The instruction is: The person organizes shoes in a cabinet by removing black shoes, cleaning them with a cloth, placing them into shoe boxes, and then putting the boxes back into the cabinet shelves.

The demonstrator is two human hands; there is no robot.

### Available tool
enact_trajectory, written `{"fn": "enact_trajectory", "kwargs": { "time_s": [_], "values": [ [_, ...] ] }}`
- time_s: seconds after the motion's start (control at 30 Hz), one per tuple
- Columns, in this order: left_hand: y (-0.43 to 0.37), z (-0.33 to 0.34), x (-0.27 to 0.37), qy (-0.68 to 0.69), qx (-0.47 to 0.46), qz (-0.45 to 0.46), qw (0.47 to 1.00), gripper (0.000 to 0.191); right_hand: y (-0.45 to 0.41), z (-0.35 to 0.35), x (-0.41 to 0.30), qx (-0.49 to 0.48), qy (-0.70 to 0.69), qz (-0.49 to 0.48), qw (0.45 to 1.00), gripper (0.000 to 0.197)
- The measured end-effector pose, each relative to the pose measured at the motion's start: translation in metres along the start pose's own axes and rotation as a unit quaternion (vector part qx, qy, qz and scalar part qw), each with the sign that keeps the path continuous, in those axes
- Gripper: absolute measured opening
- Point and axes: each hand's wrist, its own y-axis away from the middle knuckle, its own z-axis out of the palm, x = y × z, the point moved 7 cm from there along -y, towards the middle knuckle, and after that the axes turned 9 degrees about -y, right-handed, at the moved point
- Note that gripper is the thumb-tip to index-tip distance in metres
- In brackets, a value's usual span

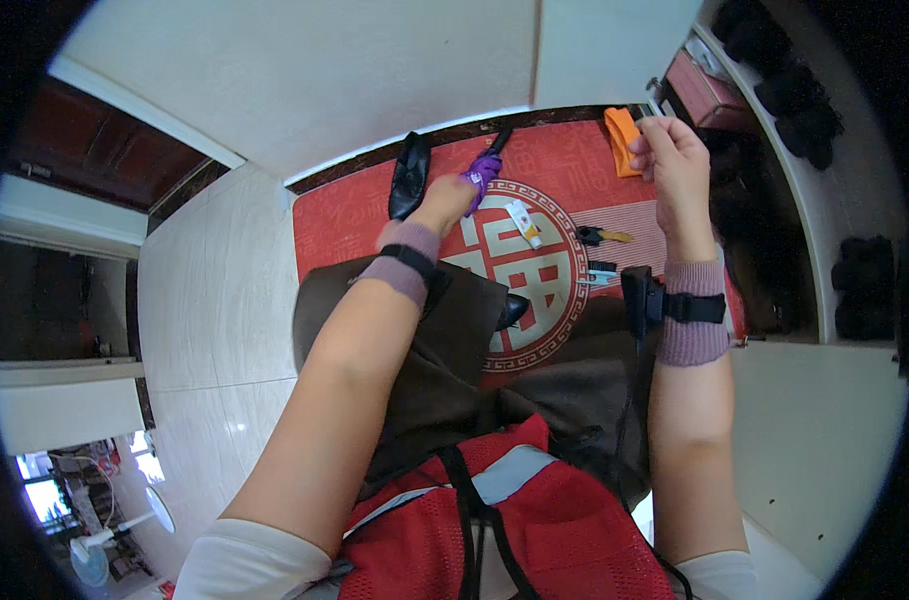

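My left hand is closed around a purple cloth, from whose far side a dark, narrow thing sticks out. Just left of it a black leather shoe lies on the red mat. My right hand is raised at the right with fingers bent, beside a folded orange cloth; whether it holds anything small I cannot tell. Between the hands lie a white and yellow tube, a small brush with a yellow handle and a light blue and black brush.
The red patterned mat borders pale floor tiles and a white wall. At the right stands an open shoe cabinet with dark shoes and a pink box. Another black shoe shows by my knees.
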Motion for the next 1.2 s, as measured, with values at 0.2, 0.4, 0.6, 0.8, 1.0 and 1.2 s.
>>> {"fn": "enact_trajectory", "kwargs": {
  "time_s": [0.2,0.4,0.6,0.8,1.0,1.2],
  "values": [
    [0.025,0.065,-0.227,-0.385,-0.251,-0.086,0.884,0.042,0.001,0.021,-0.019,-0.015,-0.048,-0.007,0.999,0.015],
    [0.104,0.101,-0.303,-0.430,-0.317,-0.133,0.835,0.043,-0.002,-0.011,-0.011,0.004,0.024,-0.002,1.000,0.015],
    [0.127,0.044,-0.283,-0.417,-0.262,-0.169,0.854,0.044,-0.010,0.009,-0.016,-0.035,0.016,-0.009,0.999,0.015],
    [0.111,0.064,-0.224,-0.277,-0.156,-0.196,0.928,0.038,-0.009,0.016,-0.009,-0.045,0.027,-0.022,0.998,0.015],
    [0.118,0.116,-0.249,0.312,-0.094,-0.400,0.857,0.045,-0.006,0.023,-0.007,-0.040,0.043,-0.007,0.998,0.015],
    [0.115,0.126,-0.256,0.330,-0.043,-0.401,0.854,0.022,-0.009,0.029,0.001,-0.047,0.070,0.006,0.996,0.015]
  ]
}}
